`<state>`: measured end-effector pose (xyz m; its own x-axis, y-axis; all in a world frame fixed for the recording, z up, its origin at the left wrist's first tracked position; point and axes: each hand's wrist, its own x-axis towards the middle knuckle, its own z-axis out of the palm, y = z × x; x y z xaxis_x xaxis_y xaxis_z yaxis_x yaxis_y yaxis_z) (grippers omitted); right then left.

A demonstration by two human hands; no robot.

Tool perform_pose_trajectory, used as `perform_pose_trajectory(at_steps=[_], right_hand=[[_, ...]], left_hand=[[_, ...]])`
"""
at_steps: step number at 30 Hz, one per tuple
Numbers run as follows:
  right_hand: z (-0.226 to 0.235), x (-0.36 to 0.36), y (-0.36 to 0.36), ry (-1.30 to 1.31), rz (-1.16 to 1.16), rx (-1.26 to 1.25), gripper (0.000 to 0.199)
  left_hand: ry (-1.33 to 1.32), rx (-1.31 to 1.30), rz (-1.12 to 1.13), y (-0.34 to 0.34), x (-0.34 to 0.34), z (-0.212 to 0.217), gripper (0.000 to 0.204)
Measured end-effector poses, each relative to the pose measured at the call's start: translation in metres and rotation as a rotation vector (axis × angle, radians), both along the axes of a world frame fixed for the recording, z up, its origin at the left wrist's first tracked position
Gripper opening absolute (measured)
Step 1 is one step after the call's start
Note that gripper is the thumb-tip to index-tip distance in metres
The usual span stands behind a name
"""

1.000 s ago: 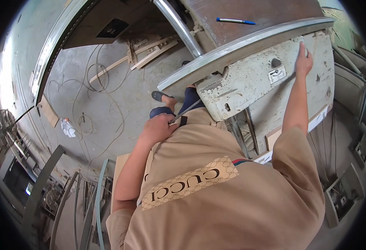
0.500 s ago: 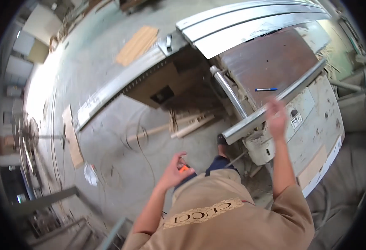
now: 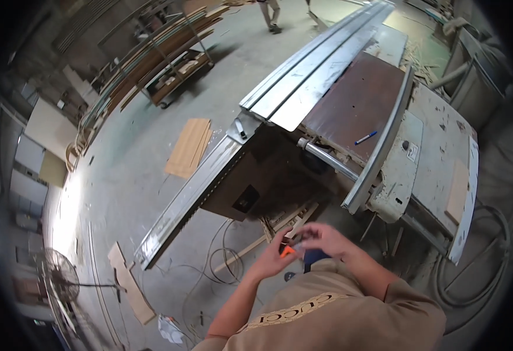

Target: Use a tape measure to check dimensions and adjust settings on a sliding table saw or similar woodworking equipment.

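In front of my waist, my left hand (image 3: 271, 257) is closed round a small orange-and-black object (image 3: 287, 251), mostly covered by the fingers. My right hand (image 3: 325, 240) has its fingers bent in close against the left fingers, near the dark part of that object. What the right fingertips pinch is hidden. Ahead on the right stands a sliding table saw, its brown table top (image 3: 356, 105) bearing a blue pen (image 3: 365, 138). A metal fence rail (image 3: 379, 155) runs along the near side of that top, beyond my right hand.
The saw's long silver sliding table (image 3: 303, 76) and rail arm (image 3: 189, 196) reach across the left. Wooden boards (image 3: 187, 149) and loose cables (image 3: 224, 257) lie on the floor. A loaded trolley (image 3: 177, 76) and another person's legs (image 3: 270, 14) are farther off; a fan (image 3: 57, 275) stands left.
My right hand has come down from the fence rail to meet the left hand. The left hand still holds the orange-and-black object. The view has turned, bringing the trolley and a person's legs into sight.
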<state>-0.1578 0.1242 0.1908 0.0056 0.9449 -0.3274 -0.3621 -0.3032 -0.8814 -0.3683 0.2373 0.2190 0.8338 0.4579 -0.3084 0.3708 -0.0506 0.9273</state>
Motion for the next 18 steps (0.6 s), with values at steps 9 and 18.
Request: perform_pose_trajectory(at_steps=[9,18], right_hand=[[0.026,0.170,0.102,0.139,-0.837,0.229,0.037],[-0.066,0.201,0.230,0.240,-0.995,0.072,0.030]], left_hand=[[0.450,0.165,0.082,0.178,-0.038,-0.023,0.028],[0.500,0.490,-0.023,0.334,0.147,0.007,0.030]])
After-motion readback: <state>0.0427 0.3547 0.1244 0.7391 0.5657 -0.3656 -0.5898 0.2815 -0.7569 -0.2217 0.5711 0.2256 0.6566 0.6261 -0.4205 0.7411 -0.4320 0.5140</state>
